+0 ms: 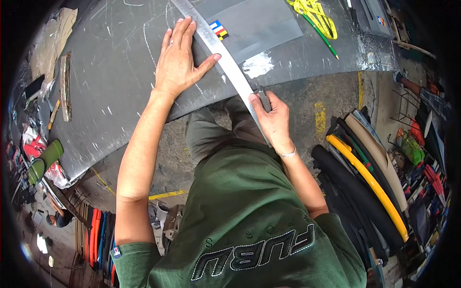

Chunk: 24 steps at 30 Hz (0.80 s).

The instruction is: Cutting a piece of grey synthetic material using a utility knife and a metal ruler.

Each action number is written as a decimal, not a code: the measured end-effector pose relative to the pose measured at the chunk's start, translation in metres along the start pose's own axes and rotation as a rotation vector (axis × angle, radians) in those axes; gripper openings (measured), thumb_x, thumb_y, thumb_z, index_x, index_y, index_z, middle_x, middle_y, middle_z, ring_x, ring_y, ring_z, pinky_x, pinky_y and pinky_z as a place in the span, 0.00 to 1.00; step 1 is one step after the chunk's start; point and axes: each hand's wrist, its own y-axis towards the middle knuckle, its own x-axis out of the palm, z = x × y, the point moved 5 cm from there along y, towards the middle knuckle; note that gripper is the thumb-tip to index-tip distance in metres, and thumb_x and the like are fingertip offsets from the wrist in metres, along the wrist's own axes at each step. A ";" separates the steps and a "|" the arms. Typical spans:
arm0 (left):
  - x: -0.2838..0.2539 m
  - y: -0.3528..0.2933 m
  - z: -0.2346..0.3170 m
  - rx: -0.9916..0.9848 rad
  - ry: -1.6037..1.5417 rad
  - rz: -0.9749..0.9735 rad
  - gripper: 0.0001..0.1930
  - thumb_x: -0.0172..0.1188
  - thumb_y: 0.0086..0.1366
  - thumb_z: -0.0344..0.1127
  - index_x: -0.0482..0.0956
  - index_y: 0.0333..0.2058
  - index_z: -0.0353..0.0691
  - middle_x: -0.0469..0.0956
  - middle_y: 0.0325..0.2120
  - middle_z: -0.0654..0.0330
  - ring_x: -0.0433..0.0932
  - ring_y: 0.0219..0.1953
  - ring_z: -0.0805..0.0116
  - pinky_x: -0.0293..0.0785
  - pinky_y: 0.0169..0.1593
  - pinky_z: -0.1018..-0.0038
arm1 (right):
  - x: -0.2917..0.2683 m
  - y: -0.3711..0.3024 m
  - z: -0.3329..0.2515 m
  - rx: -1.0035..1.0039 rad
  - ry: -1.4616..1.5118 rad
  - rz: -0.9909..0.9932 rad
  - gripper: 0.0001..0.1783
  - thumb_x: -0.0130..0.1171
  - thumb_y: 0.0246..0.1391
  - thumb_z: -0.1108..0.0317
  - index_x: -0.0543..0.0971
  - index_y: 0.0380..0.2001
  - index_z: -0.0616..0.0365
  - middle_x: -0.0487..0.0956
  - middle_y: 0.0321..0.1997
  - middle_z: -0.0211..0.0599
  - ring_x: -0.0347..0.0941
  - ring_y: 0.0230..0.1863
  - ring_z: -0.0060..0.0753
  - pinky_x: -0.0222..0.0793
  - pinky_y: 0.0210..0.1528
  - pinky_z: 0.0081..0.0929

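A long metal ruler (222, 50) lies slantwise over the grey, scratched worktable (110, 86), its near end jutting past the front edge. My left hand (178, 67) rests flat on the table left of the ruler, fingers spread, fingertips and thumb at the ruler's edge. At the table's front edge, my right hand (272, 117) is closed around a dark tool with a ridged grip, which looks like a utility knife (264, 100); its blade is hard to make out. The right thumb lies against the ruler. Right of the ruler is a flat grey translucent sheet (269, 36).
A yellow tape measure (317, 19) and a green pencil (321, 38) lie at the far right of the table. Rolls of material, one yellow (370, 185), lean at right. A green roll (45, 161) sits at left. Another person (60, 218) is at far lower left.
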 end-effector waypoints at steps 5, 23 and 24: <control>-0.001 0.001 0.000 0.017 -0.029 0.025 0.50 0.65 0.61 0.67 0.63 0.66 0.31 0.63 0.68 0.44 0.62 0.71 0.48 0.50 0.76 0.50 | 0.003 0.003 0.007 0.000 0.063 -0.044 0.11 0.68 0.62 0.64 0.83 0.36 0.62 0.78 0.24 0.27 0.68 0.29 0.15 0.68 0.33 0.22; 0.000 0.001 0.000 -0.004 -0.016 -0.030 0.50 0.68 0.60 0.63 0.60 0.69 0.33 0.59 0.71 0.47 0.56 0.75 0.51 0.47 0.77 0.52 | 0.013 0.000 0.006 -0.022 0.085 -0.016 0.13 0.68 0.62 0.62 0.83 0.37 0.62 0.83 0.27 0.34 0.72 0.31 0.14 0.71 0.34 0.23; 0.000 0.001 0.000 -0.006 -0.018 -0.033 0.50 0.68 0.60 0.63 0.60 0.69 0.33 0.59 0.71 0.47 0.56 0.75 0.51 0.47 0.77 0.52 | 0.012 0.000 0.007 -0.019 0.084 -0.017 0.13 0.68 0.62 0.62 0.83 0.37 0.62 0.83 0.27 0.34 0.72 0.31 0.14 0.71 0.34 0.23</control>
